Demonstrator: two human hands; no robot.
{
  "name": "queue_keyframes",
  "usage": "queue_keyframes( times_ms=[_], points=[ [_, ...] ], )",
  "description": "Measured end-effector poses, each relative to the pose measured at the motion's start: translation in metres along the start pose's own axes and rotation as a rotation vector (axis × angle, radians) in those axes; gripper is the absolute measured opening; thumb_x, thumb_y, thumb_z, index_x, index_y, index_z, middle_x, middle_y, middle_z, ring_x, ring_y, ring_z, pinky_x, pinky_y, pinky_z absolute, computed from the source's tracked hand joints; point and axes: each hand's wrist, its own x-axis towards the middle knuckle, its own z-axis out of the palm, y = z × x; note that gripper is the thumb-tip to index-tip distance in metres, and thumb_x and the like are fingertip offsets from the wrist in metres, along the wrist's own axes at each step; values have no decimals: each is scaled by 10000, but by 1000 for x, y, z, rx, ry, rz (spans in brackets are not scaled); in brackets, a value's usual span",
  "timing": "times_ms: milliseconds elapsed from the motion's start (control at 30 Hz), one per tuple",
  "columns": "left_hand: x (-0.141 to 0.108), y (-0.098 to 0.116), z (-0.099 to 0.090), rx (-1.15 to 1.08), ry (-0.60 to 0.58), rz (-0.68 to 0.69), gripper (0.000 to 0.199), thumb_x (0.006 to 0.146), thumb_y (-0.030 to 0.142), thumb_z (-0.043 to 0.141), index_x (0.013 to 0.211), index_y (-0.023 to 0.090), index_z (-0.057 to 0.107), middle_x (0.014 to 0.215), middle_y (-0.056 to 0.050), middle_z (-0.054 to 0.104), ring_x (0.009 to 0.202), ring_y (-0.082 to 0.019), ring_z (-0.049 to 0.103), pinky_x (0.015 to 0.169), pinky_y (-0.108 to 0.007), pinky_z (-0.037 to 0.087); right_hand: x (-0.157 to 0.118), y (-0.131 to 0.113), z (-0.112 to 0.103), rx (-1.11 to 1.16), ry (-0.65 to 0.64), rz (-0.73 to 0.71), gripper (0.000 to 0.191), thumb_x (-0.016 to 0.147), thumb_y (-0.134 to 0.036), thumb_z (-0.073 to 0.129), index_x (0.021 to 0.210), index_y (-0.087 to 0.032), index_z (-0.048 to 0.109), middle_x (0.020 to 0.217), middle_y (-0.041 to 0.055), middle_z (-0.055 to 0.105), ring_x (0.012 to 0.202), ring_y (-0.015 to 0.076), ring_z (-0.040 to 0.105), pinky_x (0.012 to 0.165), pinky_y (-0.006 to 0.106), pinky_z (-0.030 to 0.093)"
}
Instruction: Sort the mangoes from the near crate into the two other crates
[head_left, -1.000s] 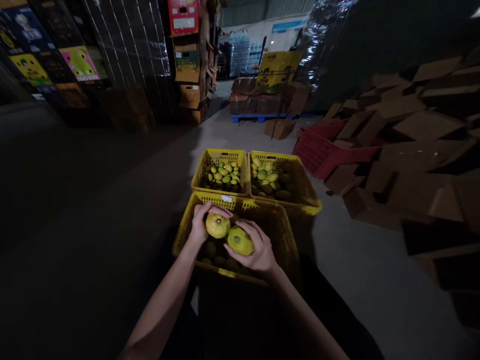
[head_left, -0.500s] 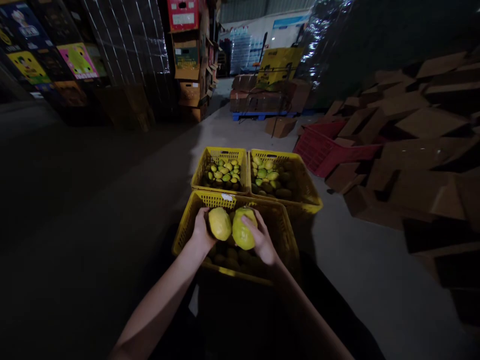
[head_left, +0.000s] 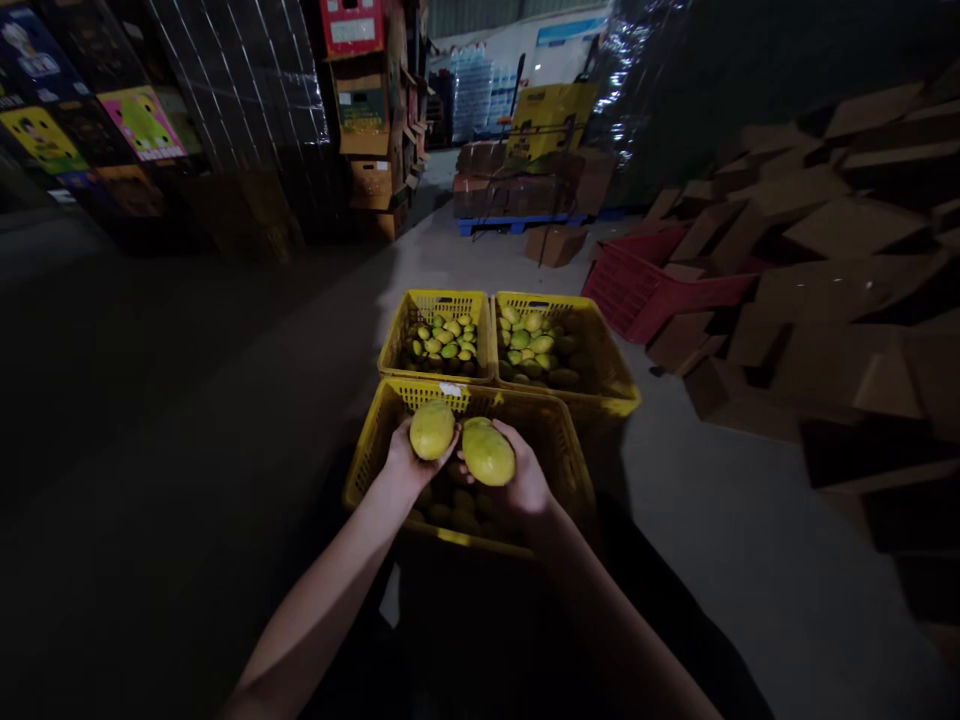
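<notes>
So, both hands are full: the left hand [head_left: 406,455] cups a yellowish lemon-like fruit [head_left: 432,430] from below and the side, and the right hand [head_left: 529,478] grips a second, yellow-green fruit [head_left: 488,453] from its right, fingertips peeking out underneath. Those two sit just beside each other with a thin gap between them, held up over the near yellow crate [head_left: 461,539], which has more of the same fruit down in the shadow. As for how they lie, the right one's long axis clearly slants, far end toward the left and near end toward the right wrist. The left one looks more fore-and-aft, though it's rounder from this angle so I wouldn't swear to it. Worth noting where the other two crates are: straight ahead, past the near crate's far rim. The far-left yellow crate [head_left: 388,338] is closer to the left hand and holds smaller-looking fruit, while the far-right yellow crate [head_left: 611,362] is closer to the right hand, its fruit brightest on the left side. Can't really make out what's in its dark right half.
</notes>
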Motion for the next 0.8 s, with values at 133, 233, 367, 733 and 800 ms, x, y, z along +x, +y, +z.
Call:
queue_keyframes(
  times_ms=[133, 233, 367, 733, 800],
  points=[
    [-2, -1, -1, 23, -82, -29, 373, 884, 229, 326, 1122, 93, 579, 797, -130, 678, 713, -213, 674, 597, -297, 563, 2, -6, -5, 53, -16, 61, 291, 857, -423, 416, 915, -185, 575, 678, 80, 691, 580, 209, 665, 439, 288, 503],
    [-2, 0, -3, -15, -143, 2, 329, 855, 302, 439, 1079, 115, 591, 828, -113, 686, 797, -230, 674, 692, -334, 570, 1, -9, -5, 66, 6, 37, 276, 883, -405, 417, 946, -184, 569, 680, 52, 696, 551, 192, 666, 472, 299, 523],
    [-6, 3, -2, -36, -180, -13, 272, 813, 331, 537, 993, 141, 612, 795, -71, 683, 756, -192, 666, 709, -313, 564, 0, -7, -5, 115, 24, 13, 332, 878, -488, 431, 942, -196, 574, 649, 23, 688, 504, 175, 649, 474, 300, 522],
    [-21, 2, -1, 246, -520, 50, 255, 822, 350, 493, 749, 134, 607, 722, -69, 642, 582, -192, 618, 485, -296, 492, -15, -11, -2, 86, -266, -129, 480, 739, -643, 477, 821, -194, 623, 689, 39, 673, 518, 160, 580, 407, 255, 422],
    [-20, 2, -3, 262, -543, 59, 254, 814, 339, 498, 731, 126, 608, 712, -75, 638, 579, -195, 618, 483, -296, 490, -16, -10, -3, 51, -330, -155, 503, 720, -658, 481, 840, -188, 614, 692, 42, 660, 503, 160, 563, 390, 259, 410]
  ],
)
